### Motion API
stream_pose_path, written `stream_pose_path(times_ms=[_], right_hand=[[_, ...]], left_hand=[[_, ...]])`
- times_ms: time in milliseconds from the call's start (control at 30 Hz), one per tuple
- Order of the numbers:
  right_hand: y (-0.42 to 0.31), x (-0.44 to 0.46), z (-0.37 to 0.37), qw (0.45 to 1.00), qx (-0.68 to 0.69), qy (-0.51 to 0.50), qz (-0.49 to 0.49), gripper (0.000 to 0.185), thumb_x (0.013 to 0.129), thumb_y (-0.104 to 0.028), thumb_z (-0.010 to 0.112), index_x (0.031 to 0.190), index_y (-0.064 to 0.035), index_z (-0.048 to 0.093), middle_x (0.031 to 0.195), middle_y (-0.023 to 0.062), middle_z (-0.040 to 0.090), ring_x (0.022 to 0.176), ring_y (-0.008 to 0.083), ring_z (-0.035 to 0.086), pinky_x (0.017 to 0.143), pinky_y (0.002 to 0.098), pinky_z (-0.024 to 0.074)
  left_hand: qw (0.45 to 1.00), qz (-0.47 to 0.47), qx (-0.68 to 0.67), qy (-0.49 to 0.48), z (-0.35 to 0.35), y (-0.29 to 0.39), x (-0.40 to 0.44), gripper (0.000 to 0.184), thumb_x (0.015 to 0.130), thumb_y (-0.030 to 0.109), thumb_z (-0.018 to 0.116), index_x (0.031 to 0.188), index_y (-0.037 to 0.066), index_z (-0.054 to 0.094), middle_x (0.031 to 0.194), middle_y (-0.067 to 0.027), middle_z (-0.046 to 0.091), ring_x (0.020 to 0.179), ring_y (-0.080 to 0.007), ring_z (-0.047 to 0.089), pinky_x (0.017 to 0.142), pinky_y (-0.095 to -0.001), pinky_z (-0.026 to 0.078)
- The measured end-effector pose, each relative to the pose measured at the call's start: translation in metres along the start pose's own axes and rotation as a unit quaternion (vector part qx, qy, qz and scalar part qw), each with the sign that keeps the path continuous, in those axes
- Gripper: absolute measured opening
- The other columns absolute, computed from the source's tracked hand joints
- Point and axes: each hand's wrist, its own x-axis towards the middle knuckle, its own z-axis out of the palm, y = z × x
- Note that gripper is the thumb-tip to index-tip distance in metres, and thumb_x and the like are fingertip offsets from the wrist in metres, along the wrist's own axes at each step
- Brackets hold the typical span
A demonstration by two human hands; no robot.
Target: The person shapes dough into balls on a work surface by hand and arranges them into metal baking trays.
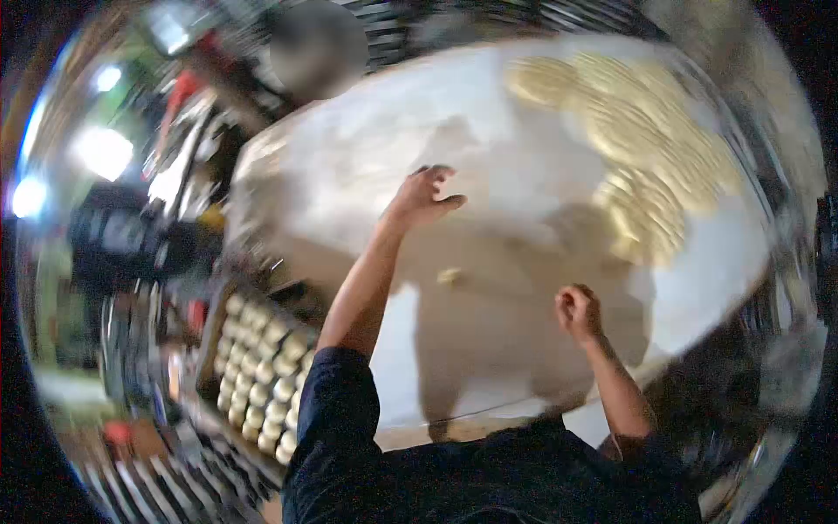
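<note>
**Little dough piece (449, 276) on the desk (707, 288)**

Left hand (425, 197) is spread and empty, right hand (578, 310) is loosely curled, can't tell if it's gripping anything. That dough piece sits between them; flattened dough (628, 131) lies beyond the right.

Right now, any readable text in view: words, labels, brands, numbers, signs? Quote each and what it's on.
None readable.
White tabletop, pale pieces on it, dark shirt: no lettering visible.
Background clutter at left: too blurred to tell whether any carries text.
</note>
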Motion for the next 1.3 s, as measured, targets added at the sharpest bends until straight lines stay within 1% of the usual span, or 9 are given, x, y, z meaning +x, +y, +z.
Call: stream_pose_path(times_ms=[167,233,400,600,800,967,1033,1200,1300], right_hand=[[0.091,-0.061,-0.122,0.987,-0.148,0.056,0.031,0.011,0.081,-0.014,0.060,0.076,-0.0068,0.053,0.070,0.0109,0.053,0.068,0.0311,0.053,0.067,0.0421,0.0401],[0.112,-0.077,-0.144,0.976,-0.166,0.114,0.082,0.010,0.080,-0.012,0.061,0.079,-0.0070,0.053,0.072,0.0100,0.052,0.072,0.0314,0.052,0.071,0.0430,0.0386],[0.110,-0.068,-0.129,0.969,-0.149,0.151,0.123,0.010,0.078,-0.011,0.063,0.079,-0.0094,0.052,0.075,0.0072,0.054,0.075,0.0295,0.053,0.075,0.0425,0.0381],[0.117,-0.070,-0.128,0.966,-0.159,0.151,0.136,0.014,0.076,-0.012,0.066,0.081,-0.0094,0.053,0.075,0.0071,0.055,0.075,0.0283,0.055,0.076,0.0430,0.0386],[0.121,-0.071,-0.117,0.969,-0.096,0.183,0.139,0.017,0.075,-0.015,0.068,0.079,-0.0067,0.054,0.070,0.0082,0.055,0.071,0.0274,0.056,0.074,0.0415,0.0413],[0.039,-0.068,-0.042,0.990,0.097,0.027,0.097,0.036,0.095,-0.034,0.053,0.087,0.0003,0.061,0.069,0.0146,0.058,0.064,0.0288,0.057,0.062,0.0427,0.0439],[-0.010,-0.083,0.026,0.973,0.174,-0.095,0.117,0.043,0.094,-0.041,0.053,0.093,0.0018,0.053,0.083,0.0170,0.056,0.082,0.0283,0.057,0.075,0.0424,0.0435],[-0.075,-0.122,0.112,0.974,0.195,0.068,0.095,0.039,0.094,-0.032,0.060,0.115,-0.0043,0.041,0.087,0.0067,0.051,0.080,0.0171,0.049,0.074,0.0348,0.0423],[-0.085,-0.132,0.105,0.941,0.309,0.018,0.137,0.034,0.093,-0.024,0.063,0.113,-0.0055,0.043,0.085,0.0037,0.049,0.078,0.0127,0.047,0.073,0.0290,0.0420]], left_hand=[[0.980,-0.016,-0.101,-0.171,0.233,0.061,0.111,0.063,0.078,0.046,0.077,0.122,0.003,0.059,0.117,-0.0180,0.063,0.103,-0.0294,0.063,0.086,-0.0434,0.053],[0.995,-0.025,-0.095,-0.031,0.316,0.062,0.145,0.060,0.081,0.045,0.073,0.121,0.003,0.059,0.116,-0.0194,0.062,0.104,-0.0326,0.061,0.089,-0.0445,0.050],[0.967,0.052,0.249,-0.018,0.368,0.135,0.190,0.047,0.085,0.041,0.066,0.107,0.000,0.063,0.097,-0.0209,0.069,0.096,-0.0347,0.065,0.082,-0.0421,0.051],[0.982,-0.185,-0.029,0.007,0.348,0.127,0.163,0.046,0.088,0.044,0.061,0.094,-0.001,0.058,0.092,-0.0200,0.065,0.087,-0.0313,0.063,0.074,-0.0407,0.049],[0.819,-0.175,-0.477,0.265,0.393,-0.003,0.028,0.042,0.095,0.039,0.059,0.112,0.006,0.039,0.086,-0.0053,0.055,0.079,-0.0132,0.055,0.069,-0.0290,0.049],[0.521,-0.288,-0.801,0.072,0.285,0.072,-0.152,0.029,0.098,0.034,0.050,0.110,0.008,0.057,0.106,-0.0054,0.059,0.088,-0.0214,0.057,0.078,-0.0310,0.050],[0.601,-0.158,-0.781,0.064,0.277,0.064,-0.200,0.025,0.093,0.021,0.062,0.112,0.005,0.057,0.105,-0.0041,0.059,0.091,-0.0149,0.055,0.076,-0.0262,0.047],[0.893,-0.159,-0.400,0.133,0.227,0.014,-0.280,0.024,0.090,0.023,0.066,0.096,0.004,0.053,0.085,0.0000,0.056,0.076,-0.0150,0.050,0.070,-0.0306,0.045],[0.949,-0.052,-0.224,0.217,0.203,-0.002,-0.320,0.027,0.092,0.026,0.064,0.097,0.003,0.051,0.084,-0.0055,0.056,0.073,-0.0160,0.049,0.067,-0.0316,0.045]])
